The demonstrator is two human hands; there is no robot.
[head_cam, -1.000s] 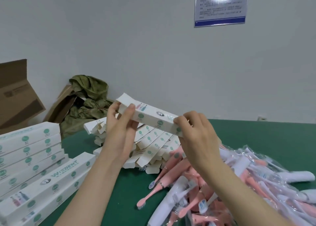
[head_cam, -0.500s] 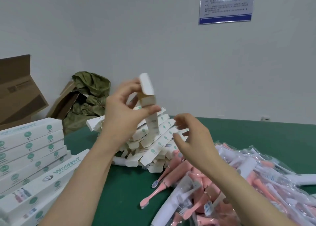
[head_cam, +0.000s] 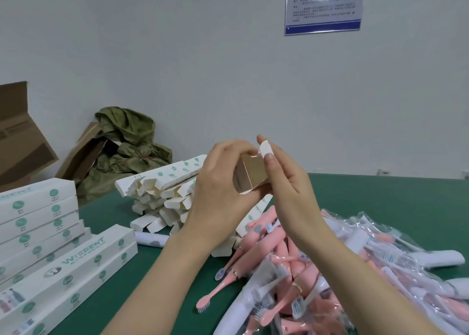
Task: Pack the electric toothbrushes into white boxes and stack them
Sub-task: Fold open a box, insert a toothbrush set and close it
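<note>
My left hand (head_cam: 218, 190) grips a white carton box (head_cam: 250, 176) end-on, so its open end and tan inside face me. My right hand (head_cam: 286, 182) pinches the box's white end flap (head_cam: 265, 150) between thumb and forefinger. Below the hands lies a heap of pink and white electric toothbrushes (head_cam: 291, 266), many in clear plastic bags. Behind the hands sits a pile of unfilled white boxes (head_cam: 162, 192) with open flaps. Closed packed boxes (head_cam: 38, 223) are stacked at the left, with more (head_cam: 73, 271) lying in front of them.
A green table (head_cam: 380, 197) carries everything. Brown cardboard cartons (head_cam: 17, 144) and a crumpled green bag (head_cam: 127, 141) sit at the back left against the wall. A blue-edged notice (head_cam: 323, 4) hangs on the wall.
The box turned from lying sideways between both hands to upright in my left hand, then end-on toward me. My right hand let go, then came back and took the end flap.
</note>
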